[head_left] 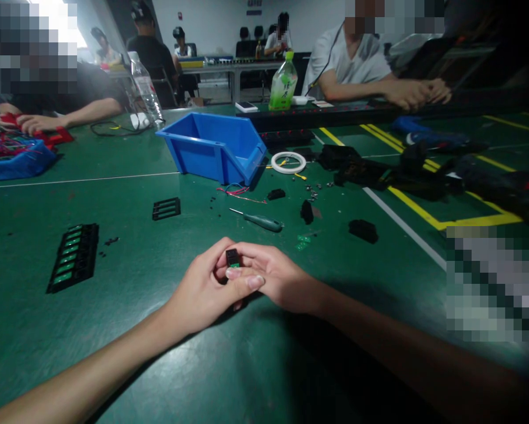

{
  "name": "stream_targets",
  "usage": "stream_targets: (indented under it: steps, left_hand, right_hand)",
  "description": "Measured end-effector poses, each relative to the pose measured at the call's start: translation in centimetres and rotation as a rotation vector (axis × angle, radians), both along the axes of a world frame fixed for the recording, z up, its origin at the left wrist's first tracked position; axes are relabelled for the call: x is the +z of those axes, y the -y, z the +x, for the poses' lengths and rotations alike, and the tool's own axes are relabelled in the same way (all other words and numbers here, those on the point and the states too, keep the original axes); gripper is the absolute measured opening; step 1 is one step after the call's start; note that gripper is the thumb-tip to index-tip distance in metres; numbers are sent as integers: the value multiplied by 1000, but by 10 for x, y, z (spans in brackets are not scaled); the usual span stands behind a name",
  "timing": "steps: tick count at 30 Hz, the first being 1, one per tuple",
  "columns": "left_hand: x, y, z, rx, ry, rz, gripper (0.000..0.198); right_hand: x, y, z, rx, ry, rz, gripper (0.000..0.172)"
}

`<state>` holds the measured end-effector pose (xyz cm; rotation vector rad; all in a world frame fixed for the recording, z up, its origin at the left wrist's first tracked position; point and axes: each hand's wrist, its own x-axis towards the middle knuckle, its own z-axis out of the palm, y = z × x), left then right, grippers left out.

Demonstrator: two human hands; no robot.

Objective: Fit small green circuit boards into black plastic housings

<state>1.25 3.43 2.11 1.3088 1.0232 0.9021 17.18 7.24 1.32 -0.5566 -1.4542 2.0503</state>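
Note:
Both my hands meet over the green table, closed around a small black block with a green part (232,258). My left hand (206,288) grips it from the left, its thumb laid across the front. My right hand (275,274) holds it from the right, thumb against the lower end. Fingers cover much of the block, so its exact kind is unclear. Just beyond lies a screwdriver (264,222) with a dark green handle. Off to the left are a black holder with several green pieces (73,257) and a slotted black frame (166,208).
A blue bin (215,144) stands ahead, near a white ring (288,162). Small screws (312,191), black parts (363,231) and green bits (303,241) lie to the right. Two bottles, one a green drink (283,82), stand farther back. Other people sit across the table.

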Motion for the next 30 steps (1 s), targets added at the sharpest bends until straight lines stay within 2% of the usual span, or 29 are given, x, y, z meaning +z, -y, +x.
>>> stream_targets:
  steps: [7, 30]
  left_hand:
    - [-1, 1, -1, -1, 22, -8, 40]
    - [-3, 0, -2, -10, 32, 25, 35]
  right_hand:
    - [0, 1, 1, 0, -18, -71, 23]
    - [-1, 0, 1, -1, -40, -30, 24]
